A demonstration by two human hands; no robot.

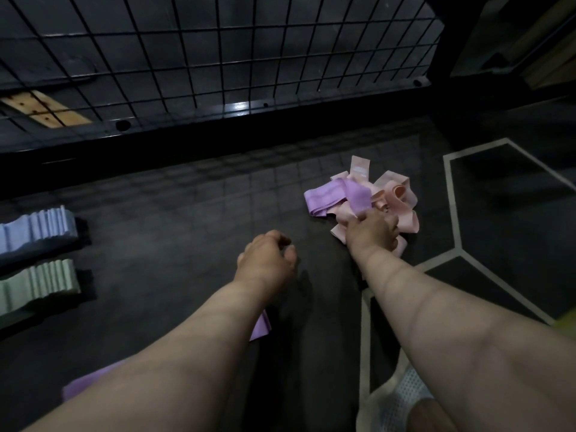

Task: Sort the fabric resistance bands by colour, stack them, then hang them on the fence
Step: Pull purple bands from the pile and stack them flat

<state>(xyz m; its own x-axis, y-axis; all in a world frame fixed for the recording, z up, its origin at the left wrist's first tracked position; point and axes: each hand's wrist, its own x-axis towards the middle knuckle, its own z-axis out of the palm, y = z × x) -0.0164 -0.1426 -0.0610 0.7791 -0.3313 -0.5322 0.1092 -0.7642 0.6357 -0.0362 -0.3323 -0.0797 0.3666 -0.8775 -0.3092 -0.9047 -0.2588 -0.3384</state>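
- On my feed the right hand is stretched out to a loose pile of bands on the dark floor, right of centre.
- Its fingers are curled down into the pile and the thumb lies on the near end of a purple band. The grip looks closed on that band, though the fingertips are hidden behind the back of the hand.
- The purple band lies across the left side of the pile. Its far end is flat on the floor and its near end is folded toward the hand.
- Tangled pink bands make up the rest of the pile, spread under and to the right of the hand.
- The left hand hangs over the floor near the middle, well apart from the pile. Its grip is loose, the fingers are slack and curled, and I see nothing in it.
- More purple fabric shows under the left forearm. Most of it is covered, so I cannot tell how it is stacked.
- At the left edge a blue stack sits on the floor, with a green stack just beside it on the near side. Both are neatly layered.
- The wire fence runs across the top, beyond the pile, with no band on it.
- Pale lines mark the floor to the right of the pile.
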